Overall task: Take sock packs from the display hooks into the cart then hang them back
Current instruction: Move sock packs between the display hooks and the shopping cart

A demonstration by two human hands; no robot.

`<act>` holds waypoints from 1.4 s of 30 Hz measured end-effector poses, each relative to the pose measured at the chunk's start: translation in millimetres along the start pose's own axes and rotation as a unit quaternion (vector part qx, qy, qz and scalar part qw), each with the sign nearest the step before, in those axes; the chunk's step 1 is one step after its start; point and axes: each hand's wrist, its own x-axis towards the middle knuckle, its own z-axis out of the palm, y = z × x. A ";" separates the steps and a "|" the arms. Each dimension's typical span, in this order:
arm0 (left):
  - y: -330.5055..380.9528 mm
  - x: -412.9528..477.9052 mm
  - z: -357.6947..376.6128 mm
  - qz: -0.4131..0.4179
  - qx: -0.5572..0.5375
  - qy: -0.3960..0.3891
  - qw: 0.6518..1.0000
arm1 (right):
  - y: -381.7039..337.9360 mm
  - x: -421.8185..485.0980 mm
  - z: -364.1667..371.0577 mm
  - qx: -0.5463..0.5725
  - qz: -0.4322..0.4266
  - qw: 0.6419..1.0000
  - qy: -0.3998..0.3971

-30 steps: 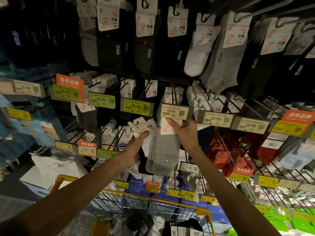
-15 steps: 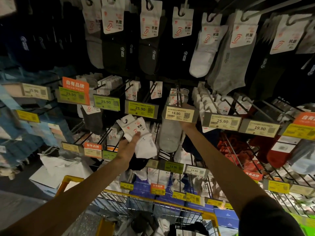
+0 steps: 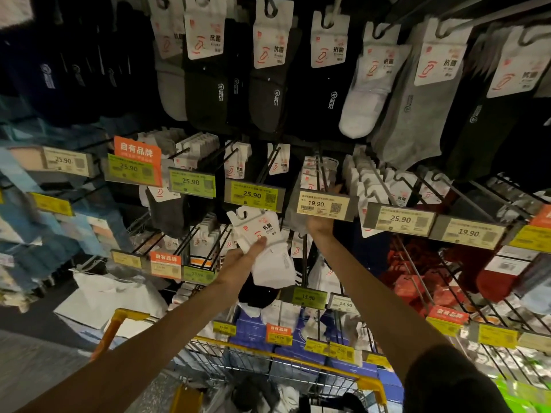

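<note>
My left hand (image 3: 243,259) grips a white sock pack (image 3: 269,260) by its card, just below the 25.90 price tag (image 3: 252,194) in the middle row. My right hand (image 3: 320,225) reaches up behind the 19.90 price tag (image 3: 323,204), which hides most of it. Its fingertips show above the tag, against the white packs on that hook. A grey sock pack (image 3: 293,217) hangs just left of that hand, and I cannot see if the hand holds it. The wire cart (image 3: 277,357) with a yellow rim stands below, with several sock packs inside.
Rows of display hooks with sock packs fill the wall. Long dark, grey and white socks (image 3: 363,93) hang on top. Price tags front each hook. Red packs (image 3: 417,281) hang at right, blue boxes (image 3: 253,332) sit low behind the cart.
My right hand has carried the grey pack up from below the 19.90 tag to behind it. My left hand has held on to the white pack.
</note>
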 end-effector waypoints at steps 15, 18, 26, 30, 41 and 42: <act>-5.3 -43.1 -6.9 0.083 0.133 -0.165 0.974 | 55.3 -96.1 8.0 0.202 -0.097 0.974 -0.034; -9.2 -53.0 -12.2 0.094 0.144 -0.181 0.968 | 55.4 -111.9 -0.5 0.193 -0.093 0.976 -0.041; -4.9 -84.7 -25.0 0.124 0.086 -0.192 0.970 | 40.1 -156.9 -13.4 0.235 -0.132 0.962 -0.040; 13.6 -96.8 -26.3 0.145 0.074 -0.197 0.967 | 14.3 -174.7 -26.2 0.269 -0.163 0.949 -0.020; 89.3 -126.0 9.4 0.227 0.054 -0.217 0.948 | -53.9 -188.0 -89.1 0.359 -0.196 0.912 -0.017; 98.0 -128.1 16.1 0.233 0.058 -0.218 0.946 | -59.7 -188.0 -96.3 0.357 -0.202 0.912 -0.005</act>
